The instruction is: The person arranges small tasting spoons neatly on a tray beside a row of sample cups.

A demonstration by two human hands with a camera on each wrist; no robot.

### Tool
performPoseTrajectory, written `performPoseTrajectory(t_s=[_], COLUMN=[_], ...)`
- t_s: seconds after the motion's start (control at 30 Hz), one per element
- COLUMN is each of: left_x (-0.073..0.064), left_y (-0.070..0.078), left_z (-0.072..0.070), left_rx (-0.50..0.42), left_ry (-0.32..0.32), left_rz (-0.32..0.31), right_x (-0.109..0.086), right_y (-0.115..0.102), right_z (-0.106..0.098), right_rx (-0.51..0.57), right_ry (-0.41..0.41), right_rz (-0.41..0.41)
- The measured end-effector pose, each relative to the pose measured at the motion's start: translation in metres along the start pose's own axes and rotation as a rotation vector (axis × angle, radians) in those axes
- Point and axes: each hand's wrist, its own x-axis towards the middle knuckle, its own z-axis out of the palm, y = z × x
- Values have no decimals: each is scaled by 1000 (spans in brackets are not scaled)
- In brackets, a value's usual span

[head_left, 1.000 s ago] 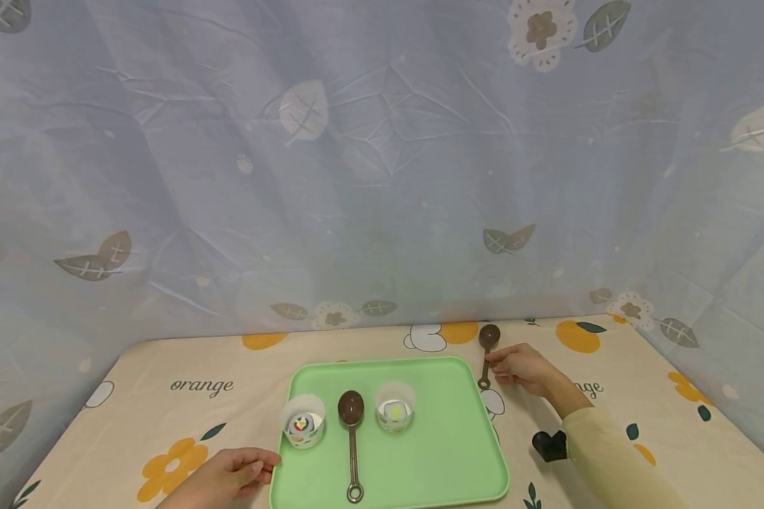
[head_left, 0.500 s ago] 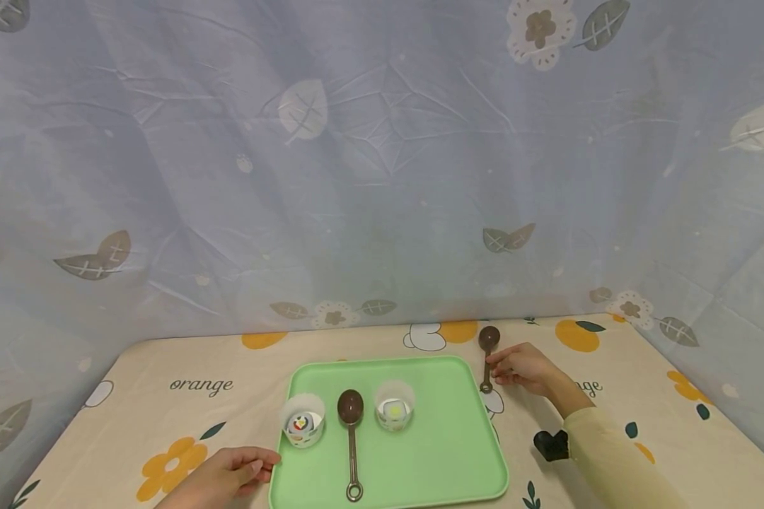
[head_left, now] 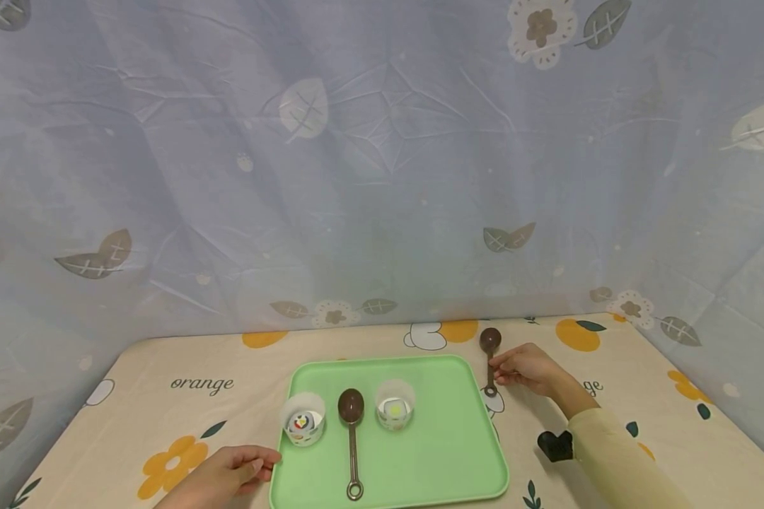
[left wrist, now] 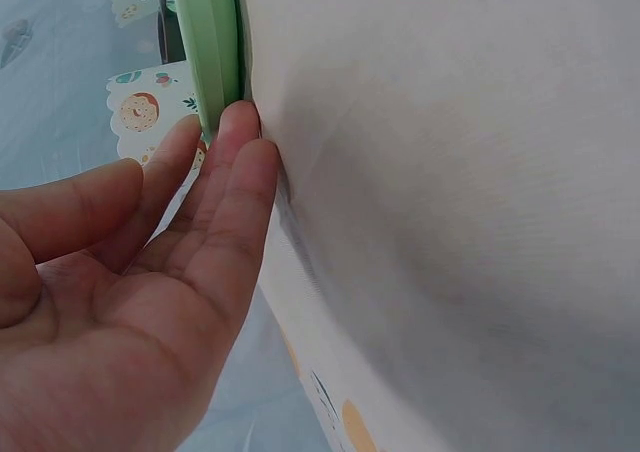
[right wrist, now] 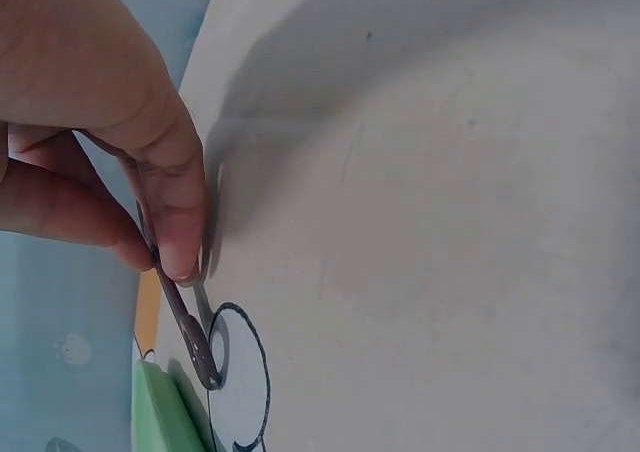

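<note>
Right of center in the lower part of the head frame, I've got my right hand [head_left: 528, 369] pinching a brown spoon [head_left: 490, 340] by its handle, thumb against fingers, round end toward the top of the frame. Spoon sits just beside the tray's upper right side, ring end nearest it; can't tell if it touches the table [head_left: 197, 417].

Lower left, my left hand [head_left: 223, 474] has fingers fairly straight, holding nothing up, fingertips touching the left edge of the green tray [head_left: 446, 445]. On the tray's left half I log a paper cup [head_left: 303, 420], a second spoon [head_left: 353, 445] lying upright in frame, then another cup [head_left: 395, 405]. Lower right: black heart-shaped piece [head_left: 554, 446] at the pale yellow sleeve [head_left: 611, 456].
</note>
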Motion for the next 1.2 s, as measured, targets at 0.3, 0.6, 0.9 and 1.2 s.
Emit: performPoseTrajectory(t_s=[0.3, 0.6, 0.9, 1.2], left_x=[0, 0, 0, -1], left_y=[1, 2, 2, 4], left_z=[-1, 1, 2, 3], left_rx=[-6, 13, 16, 6], left_ry=[-9, 11, 22, 27], left_rz=[10, -7, -18, -25], right_x=[-4, -9, -13, -18], right_y=[-2, -7, -9, -14], right_z=[-3, -6, -9, -11], right_rx=[4, -1, 7, -3], right_ry=[-17, -36, -59, -73], right_rz=[-10, -36, -54, -65])
